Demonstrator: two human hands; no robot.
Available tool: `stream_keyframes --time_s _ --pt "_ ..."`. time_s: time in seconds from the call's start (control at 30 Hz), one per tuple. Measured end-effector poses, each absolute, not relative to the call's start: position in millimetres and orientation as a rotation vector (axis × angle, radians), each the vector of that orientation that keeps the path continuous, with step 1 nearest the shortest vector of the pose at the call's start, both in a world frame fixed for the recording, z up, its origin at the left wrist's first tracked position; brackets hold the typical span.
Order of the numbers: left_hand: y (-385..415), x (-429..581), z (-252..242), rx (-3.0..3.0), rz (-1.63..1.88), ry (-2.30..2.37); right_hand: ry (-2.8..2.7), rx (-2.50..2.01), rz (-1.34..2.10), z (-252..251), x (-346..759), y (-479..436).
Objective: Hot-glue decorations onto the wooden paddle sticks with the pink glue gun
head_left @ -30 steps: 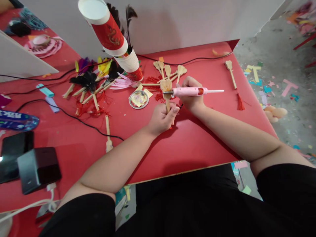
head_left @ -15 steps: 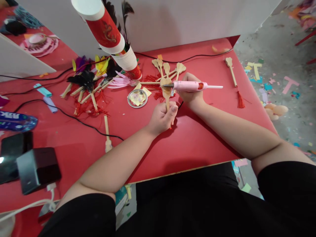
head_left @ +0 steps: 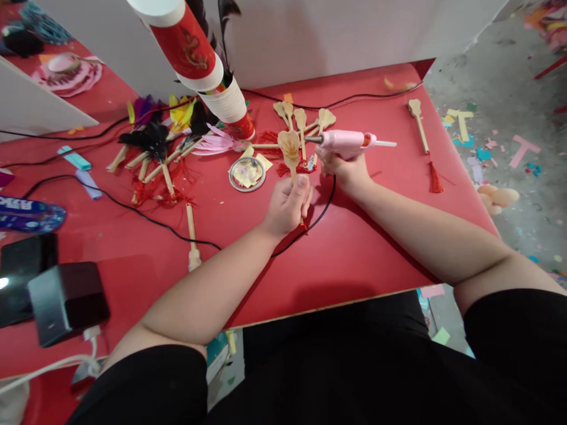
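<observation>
My left hand is closed round the handle of a small wooden spoon-like stick, its broad head upright and streaked with something glossy. A bit of red tassel shows under that fist. In my right hand is a pink hot glue gun, a white glue stick poking from its rear. The nozzle points left and stands a little apart from the stick's head. Behind both hands lie several similar wooden sticks with red tassels. A round dish with yellowish scraps sits left of my left hand.
Feather-topped sticks are heaped at the left, near stacked red-and-white paper cups. A black cord loops across the red table. One tasselled stick lies far right. A black box stands at the left front.
The glue gun's nozzle has come off the stick's head and shifted up and right. My left hand has drawn the stick slightly left. The black cord now shows between my hands.
</observation>
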State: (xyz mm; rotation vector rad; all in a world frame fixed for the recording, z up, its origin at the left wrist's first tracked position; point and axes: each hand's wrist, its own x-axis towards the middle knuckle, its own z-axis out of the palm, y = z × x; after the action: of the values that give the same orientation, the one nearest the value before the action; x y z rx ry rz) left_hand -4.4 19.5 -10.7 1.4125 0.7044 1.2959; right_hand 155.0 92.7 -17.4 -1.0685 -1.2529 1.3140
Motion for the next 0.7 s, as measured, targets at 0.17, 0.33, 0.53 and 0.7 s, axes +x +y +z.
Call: stream_keyframes --time_s 0.17,0.33,0.53,0.7 --pt "19 -4 -10 1.406 1.293 0.693 -1.06 -0.807 2.041 4 157 85" --pt "19 -6 -13 1.38 1.291 0.671 -0.969 -0.666 2.442 6 165 94" --pt "20 -11 -16 1.42 1.115 0.763 -0.844 -0.638 2.294 -1 160 93" --pt "21 -18 -9 1.509 0.861 1.037 -0.636 -0.613 2.015 1 160 101"
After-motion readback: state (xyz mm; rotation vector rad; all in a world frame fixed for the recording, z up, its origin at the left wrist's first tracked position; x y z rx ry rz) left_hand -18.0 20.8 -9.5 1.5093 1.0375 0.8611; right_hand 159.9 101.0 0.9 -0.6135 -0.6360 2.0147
